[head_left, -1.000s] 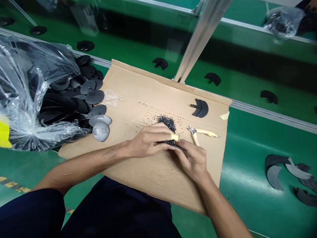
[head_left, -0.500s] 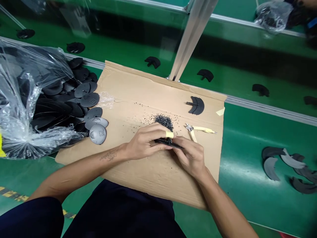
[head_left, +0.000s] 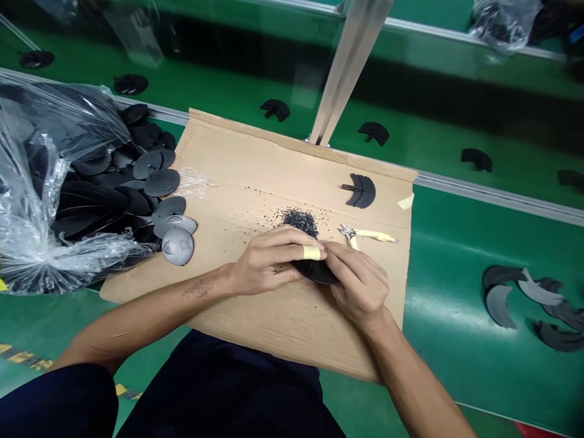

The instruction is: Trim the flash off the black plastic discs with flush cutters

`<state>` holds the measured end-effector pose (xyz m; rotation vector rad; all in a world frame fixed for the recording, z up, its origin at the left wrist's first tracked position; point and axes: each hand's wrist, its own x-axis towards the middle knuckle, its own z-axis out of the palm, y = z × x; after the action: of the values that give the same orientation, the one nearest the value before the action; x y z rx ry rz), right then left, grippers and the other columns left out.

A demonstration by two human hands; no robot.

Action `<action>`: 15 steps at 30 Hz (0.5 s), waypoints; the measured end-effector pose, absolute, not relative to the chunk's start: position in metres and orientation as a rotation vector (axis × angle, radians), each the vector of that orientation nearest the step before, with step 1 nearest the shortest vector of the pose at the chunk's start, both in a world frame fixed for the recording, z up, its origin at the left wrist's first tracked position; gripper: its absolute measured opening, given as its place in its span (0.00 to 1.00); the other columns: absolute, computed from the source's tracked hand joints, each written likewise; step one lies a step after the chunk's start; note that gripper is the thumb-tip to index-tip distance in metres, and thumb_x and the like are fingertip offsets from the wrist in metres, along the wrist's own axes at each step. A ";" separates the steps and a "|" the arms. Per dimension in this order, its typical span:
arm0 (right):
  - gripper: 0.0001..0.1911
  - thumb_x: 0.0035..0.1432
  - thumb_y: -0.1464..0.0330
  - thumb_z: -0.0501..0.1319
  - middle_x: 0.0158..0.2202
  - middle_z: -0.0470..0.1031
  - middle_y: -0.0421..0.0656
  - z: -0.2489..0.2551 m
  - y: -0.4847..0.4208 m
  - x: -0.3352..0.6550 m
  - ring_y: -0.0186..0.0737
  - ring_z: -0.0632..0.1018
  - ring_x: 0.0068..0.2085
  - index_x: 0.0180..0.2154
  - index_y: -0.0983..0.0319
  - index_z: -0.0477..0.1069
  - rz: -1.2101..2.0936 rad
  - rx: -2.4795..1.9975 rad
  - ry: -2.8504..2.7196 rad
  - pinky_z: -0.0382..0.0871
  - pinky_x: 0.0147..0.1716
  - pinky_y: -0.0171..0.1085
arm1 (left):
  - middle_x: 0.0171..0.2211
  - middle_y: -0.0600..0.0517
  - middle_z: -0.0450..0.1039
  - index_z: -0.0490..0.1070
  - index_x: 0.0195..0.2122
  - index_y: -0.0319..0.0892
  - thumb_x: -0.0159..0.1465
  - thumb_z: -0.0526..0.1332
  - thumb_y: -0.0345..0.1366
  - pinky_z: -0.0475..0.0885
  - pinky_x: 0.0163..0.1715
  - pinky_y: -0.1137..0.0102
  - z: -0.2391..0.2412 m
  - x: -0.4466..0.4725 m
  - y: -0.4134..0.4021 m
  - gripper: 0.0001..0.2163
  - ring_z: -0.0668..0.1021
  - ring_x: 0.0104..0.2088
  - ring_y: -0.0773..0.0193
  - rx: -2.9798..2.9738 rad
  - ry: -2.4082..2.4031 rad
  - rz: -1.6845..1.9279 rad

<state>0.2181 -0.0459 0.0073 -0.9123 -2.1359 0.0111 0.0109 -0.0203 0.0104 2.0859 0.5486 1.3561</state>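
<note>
Between my two hands, over the cardboard sheet (head_left: pixel 255 146), is a black disc-shaped plastic part (head_left: pixel 314 272). My left hand (head_left: pixel 269 260) is closed on its left side, with yellow tape round one finger. My right hand (head_left: pixel 358 281) grips its right side, fingertips meeting the left ones over the top. Fingers hide much of the disc's upper face. Just beyond the hands lies a heap of small black plastic scraps (head_left: pixel 298 221). Side cutters with pale yellow handles (head_left: pixel 371 235) rest to the right, partly behind my right hand. A black curved part with a stem (head_left: pixel 362 191) lies farther back.
Many black discs (head_left: pixel 162 182) spill from a clear plastic bag (head_left: pixel 50 243) on the left. Curved black pieces (head_left: pixel 499 307) lie on the green table (head_left: pixel 456 365) at right. A metal post (head_left: pixel 347 73) stands behind the cardboard, with similar parts (head_left: pixel 374 132) spaced along the green surface beyond.
The disc has tilted from nearly edge-on so that more of its face shows. My right hand has turned slightly and shifted a little to the right. The view has moved slightly.
</note>
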 end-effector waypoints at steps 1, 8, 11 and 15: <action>0.22 0.62 0.82 0.57 0.46 0.84 0.47 0.007 -0.046 0.218 0.44 0.84 0.47 0.53 0.57 0.73 0.023 -0.909 -2.133 0.83 0.42 0.42 | 0.44 0.44 0.80 0.76 0.51 0.42 0.68 0.64 0.31 0.78 0.46 0.63 0.010 0.011 -0.020 0.11 0.81 0.47 0.61 2.089 0.548 1.355; 0.17 0.59 0.77 0.66 0.42 0.82 0.45 0.010 -0.049 0.213 0.40 0.82 0.39 0.49 0.57 0.78 0.431 -0.895 -1.920 0.81 0.38 0.40 | 0.39 0.48 0.79 0.77 0.49 0.42 0.68 0.66 0.36 0.76 0.38 0.69 0.005 0.009 -0.022 0.10 0.79 0.38 0.65 2.125 0.728 1.341; 0.13 0.60 0.76 0.66 0.39 0.81 0.44 0.015 -0.050 0.213 0.40 0.81 0.37 0.45 0.55 0.81 0.552 -0.909 -1.841 0.79 0.36 0.41 | 0.38 0.48 0.80 0.79 0.47 0.42 0.68 0.65 0.43 0.75 0.39 0.67 0.009 0.008 -0.020 0.12 0.79 0.38 0.64 2.075 0.669 1.312; 0.09 0.62 0.74 0.65 0.37 0.81 0.43 0.021 -0.049 0.215 0.39 0.81 0.36 0.41 0.56 0.82 0.731 -0.899 -1.759 0.78 0.35 0.40 | 0.39 0.44 0.81 0.80 0.45 0.41 0.73 0.51 0.52 0.76 0.44 0.65 0.015 0.004 -0.014 0.23 0.80 0.42 0.62 1.778 0.549 1.120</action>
<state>0.2150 -0.0489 0.0205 -0.8986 -1.7591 0.7314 0.0043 -0.0139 0.0154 1.7778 0.5492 1.1196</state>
